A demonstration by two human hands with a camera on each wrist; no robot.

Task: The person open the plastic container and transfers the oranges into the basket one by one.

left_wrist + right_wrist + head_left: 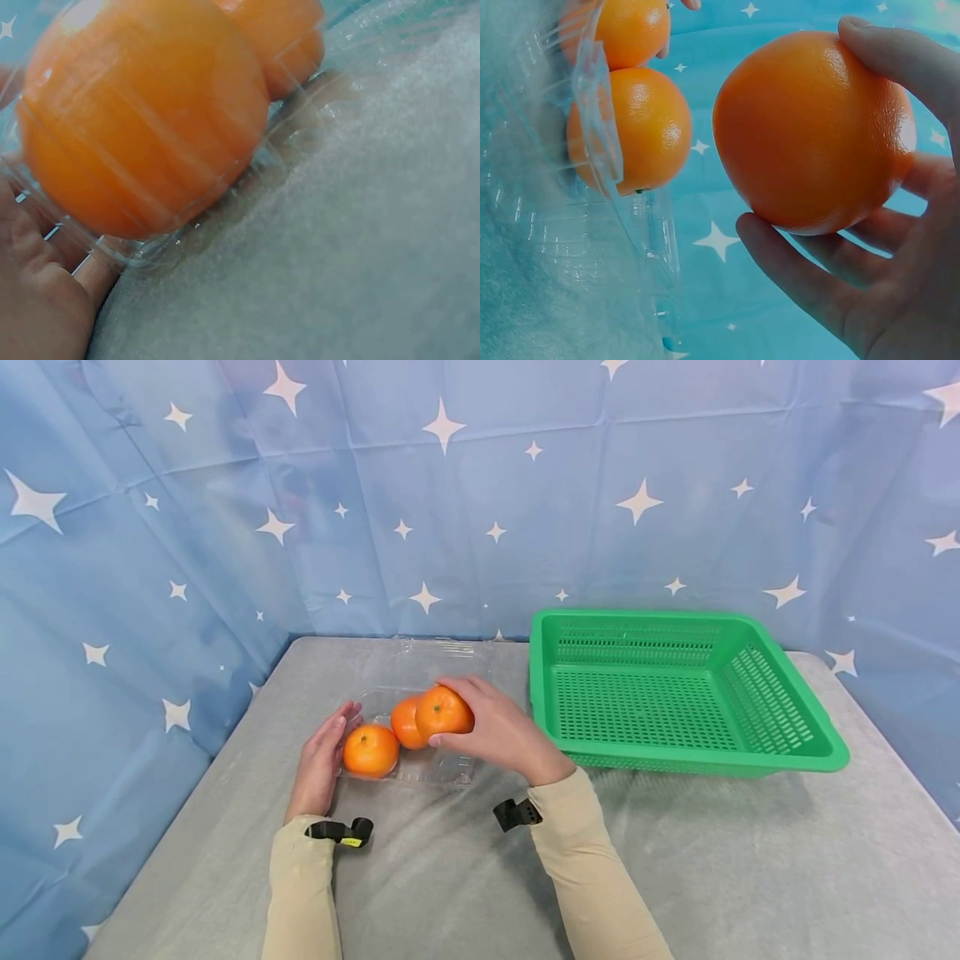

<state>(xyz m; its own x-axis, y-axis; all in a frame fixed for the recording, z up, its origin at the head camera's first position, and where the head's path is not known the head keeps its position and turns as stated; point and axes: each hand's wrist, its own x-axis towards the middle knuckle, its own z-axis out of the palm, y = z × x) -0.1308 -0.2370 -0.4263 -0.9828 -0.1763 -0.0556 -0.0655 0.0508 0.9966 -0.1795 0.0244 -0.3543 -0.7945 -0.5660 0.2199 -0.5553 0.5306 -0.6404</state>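
My right hand (pixel 501 727) grips an orange (pixel 442 710), thumb on one side and fingers on the other. In the right wrist view this held orange (pixel 810 135) is clear of the container. A clear plastic clamshell container (pixel 444 770) lies with its lid (pixel 442 650) folded back toward the curtain. Two more oranges sit inside: one at the left (pixel 371 751) and another (pixel 406 723) partly hidden behind the held one. Against the container's left side rests my left hand (pixel 321 767), its fingers extended along the wall; in the left wrist view they show partly behind the plastic.
A green plastic basket (pixel 690 758) with perforated sides stands to the right of the container, near the back of the grey-covered table (pixel 420 877). A blue star-patterned curtain (pixel 480 485) hangs behind and along the left side.
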